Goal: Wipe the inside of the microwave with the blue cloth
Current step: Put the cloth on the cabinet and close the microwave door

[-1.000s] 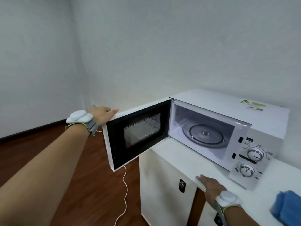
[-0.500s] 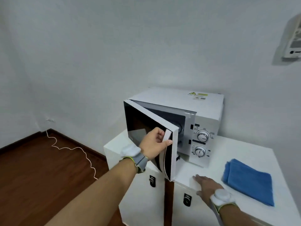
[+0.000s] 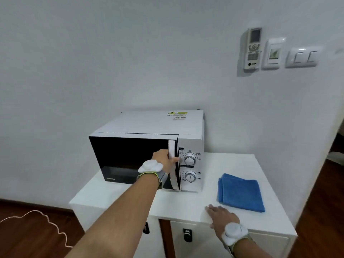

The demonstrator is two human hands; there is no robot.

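Note:
A white microwave (image 3: 149,125) with a black glass door (image 3: 126,157) stands on a white cabinet top (image 3: 188,203). The door lies flush against the body, so the inside is hidden. My left hand (image 3: 164,159) presses on the door's white handle strip (image 3: 172,164), fingers by its right edge. The folded blue cloth (image 3: 241,192) lies flat on the top, right of the microwave. My right hand (image 3: 221,214) rests flat, palm down, on the cabinet's front edge, just short of the cloth.
Two dials (image 3: 190,168) sit on the microwave's right panel. A remote holder (image 3: 253,48) and switches (image 3: 301,57) hang on the wall above right. A white cord (image 3: 46,223) trails over the wooden floor at left. Cabinet doors with black latches (image 3: 187,234) are below.
My left hand swung the door from wide open to flush against the microwave. The view shifted right, bringing the cloth and wall switches into sight. My right hand stayed on the cabinet edge.

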